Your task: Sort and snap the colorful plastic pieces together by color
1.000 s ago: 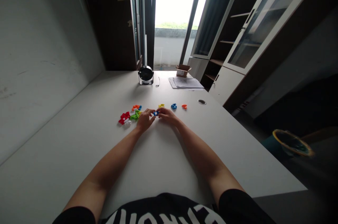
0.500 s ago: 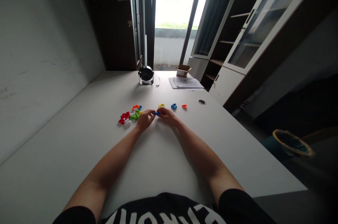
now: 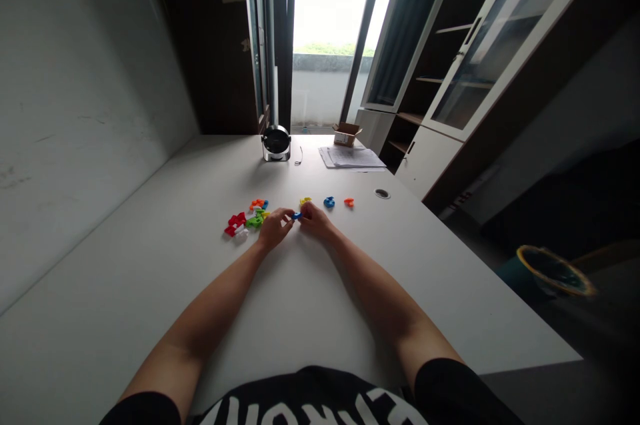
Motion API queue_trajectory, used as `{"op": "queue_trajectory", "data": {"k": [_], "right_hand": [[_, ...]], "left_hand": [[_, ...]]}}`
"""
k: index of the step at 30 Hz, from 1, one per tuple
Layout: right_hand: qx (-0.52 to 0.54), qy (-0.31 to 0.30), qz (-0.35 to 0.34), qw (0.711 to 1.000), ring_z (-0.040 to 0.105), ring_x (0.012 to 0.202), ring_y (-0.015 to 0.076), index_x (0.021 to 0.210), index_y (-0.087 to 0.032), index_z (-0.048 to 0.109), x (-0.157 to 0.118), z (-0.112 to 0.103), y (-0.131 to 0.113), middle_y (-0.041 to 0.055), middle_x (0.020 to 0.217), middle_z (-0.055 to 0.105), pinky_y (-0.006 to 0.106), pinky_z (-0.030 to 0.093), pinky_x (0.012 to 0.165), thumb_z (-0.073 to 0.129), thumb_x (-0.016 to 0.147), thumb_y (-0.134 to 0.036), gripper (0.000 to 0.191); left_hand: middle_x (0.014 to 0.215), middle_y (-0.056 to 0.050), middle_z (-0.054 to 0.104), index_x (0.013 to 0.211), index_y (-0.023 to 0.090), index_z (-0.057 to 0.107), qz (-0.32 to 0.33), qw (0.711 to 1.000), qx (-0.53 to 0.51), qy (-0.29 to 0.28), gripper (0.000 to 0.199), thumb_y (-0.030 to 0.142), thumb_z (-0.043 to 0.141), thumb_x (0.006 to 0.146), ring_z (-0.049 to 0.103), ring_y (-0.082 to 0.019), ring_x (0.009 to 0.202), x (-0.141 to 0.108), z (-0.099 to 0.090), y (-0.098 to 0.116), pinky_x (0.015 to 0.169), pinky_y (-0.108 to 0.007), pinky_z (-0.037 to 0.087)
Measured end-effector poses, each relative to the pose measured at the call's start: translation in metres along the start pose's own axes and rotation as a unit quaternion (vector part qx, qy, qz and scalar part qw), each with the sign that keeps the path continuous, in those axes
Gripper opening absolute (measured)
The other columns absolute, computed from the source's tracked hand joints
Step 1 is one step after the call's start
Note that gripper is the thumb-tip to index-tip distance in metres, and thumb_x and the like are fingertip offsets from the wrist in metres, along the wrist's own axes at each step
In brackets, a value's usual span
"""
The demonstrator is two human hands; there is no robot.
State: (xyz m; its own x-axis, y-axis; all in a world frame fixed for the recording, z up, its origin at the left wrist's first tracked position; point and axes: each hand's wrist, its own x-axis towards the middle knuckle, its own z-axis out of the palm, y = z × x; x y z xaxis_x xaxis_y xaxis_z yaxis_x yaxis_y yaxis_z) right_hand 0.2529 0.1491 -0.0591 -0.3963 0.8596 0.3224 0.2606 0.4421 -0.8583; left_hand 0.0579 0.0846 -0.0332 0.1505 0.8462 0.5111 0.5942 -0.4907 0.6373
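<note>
Between my two hands is a small blue piece [image 3: 297,215], pinched from both sides just above the white table [image 3: 300,291]. My left hand [image 3: 275,226] has its fingertips closed on the left end of it. The fingers of my right hand [image 3: 316,219] grip its right end. Just beyond my right hand lies a yellow piece [image 3: 305,201], with another blue piece [image 3: 329,201] and an orange piece [image 3: 349,202] farther right. Left of my left hand is a loose group of red [image 3: 237,219], white [image 3: 241,234], green [image 3: 255,221] and orange pieces [image 3: 257,203].
At the back stand a round black device [image 3: 277,143] on a metal stand and an open cardboard box [image 3: 346,134] behind papers [image 3: 353,157]. A cable hole [image 3: 383,193] is at the right. A bin [image 3: 553,271] stands beside the table.
The fingers of my right hand have shifted slightly and look more curled at the blue piece. My left hand has barely moved.
</note>
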Motion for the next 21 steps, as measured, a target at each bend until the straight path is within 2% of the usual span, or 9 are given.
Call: {"op": "queue_trajectory", "data": {"k": [6, 12, 16, 21], "right_hand": [[0.006, -0.013, 0.002, 1.000, 0.037, 0.061, 0.0123, 0.081, -0.023, 0.048, 0.000, -0.003, 0.002, -0.0054, 0.067, 0.045, 0.025, 0.030, 0.056, 0.070, 0.076, -0.039, 0.027], [0.003, -0.034, 0.004, 0.999, 0.037, 0.060, 0.0115, 0.075, -0.021, 0.053, -0.002, -0.007, -0.004, -0.0047, 0.065, 0.048, 0.025, 0.029, 0.056, 0.073, 0.078, -0.047, 0.034], [0.021, -0.049, 0.022, 0.998, 0.043, 0.059, 0.0122, 0.073, -0.018, 0.060, -0.003, -0.009, -0.009, -0.0016, 0.066, 0.057, 0.026, 0.032, 0.056, 0.071, 0.080, -0.053, 0.037], [0.050, -0.064, 0.025, 0.996, 0.057, 0.070, 0.0167, 0.084, -0.017, 0.071, -0.004, -0.013, -0.020, 0.0049, 0.079, 0.072, 0.028, 0.042, 0.064, 0.067, 0.084, -0.054, 0.038]], "left_hand": [[0.104, -0.003, 0.073, 0.111, 0.024, 0.069, 0.005, 1.000, -0.008, -0.007, 0.021, 0.021, 0.062, 0.092, 0.070, -0.016, 0.082, 0.000, 0.000, -0.002, 0.082, -0.032, 0.057], [0.102, -0.003, 0.073, 0.110, 0.026, 0.071, 0.005, 1.000, -0.006, -0.015, 0.020, 0.022, 0.059, 0.095, 0.070, -0.016, 0.084, 0.001, -0.001, -0.001, 0.082, -0.032, 0.057], [0.100, -0.003, 0.072, 0.107, 0.025, 0.072, 0.003, 1.000, 0.000, -0.012, 0.017, 0.024, 0.061, 0.094, 0.070, -0.016, 0.083, 0.001, -0.001, -0.002, 0.081, -0.031, 0.057], [0.099, -0.004, 0.073, 0.105, 0.024, 0.073, 0.006, 1.000, -0.001, -0.006, 0.017, 0.025, 0.059, 0.095, 0.070, -0.017, 0.083, 0.001, -0.001, -0.003, 0.080, -0.031, 0.057]]}}
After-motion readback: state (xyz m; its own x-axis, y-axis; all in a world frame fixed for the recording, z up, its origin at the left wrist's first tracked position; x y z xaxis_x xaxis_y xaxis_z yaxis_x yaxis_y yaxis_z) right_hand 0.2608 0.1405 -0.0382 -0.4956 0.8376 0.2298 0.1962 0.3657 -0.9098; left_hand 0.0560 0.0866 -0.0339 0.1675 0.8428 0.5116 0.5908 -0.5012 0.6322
